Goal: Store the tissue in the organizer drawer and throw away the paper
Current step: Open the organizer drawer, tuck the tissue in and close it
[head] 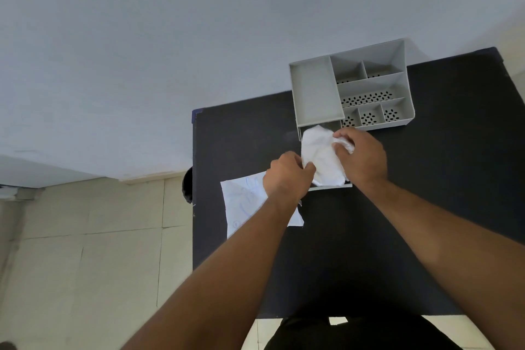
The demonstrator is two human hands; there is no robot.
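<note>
A white crumpled tissue lies over the pulled-out drawer of the grey organizer. My left hand pinches the tissue's near left corner. My right hand grips its right side, fingers curled into the tissue. Most of the drawer is hidden under the tissue and my hands. A white sheet of paper with blue scribbles lies flat on the black table, left of the drawer and partly under my left forearm.
The organizer stands at the table's far edge, with several perforated compartments on its right. A dark round object, maybe a bin, shows just past the table's left edge. Pale floor tiles lie to the left.
</note>
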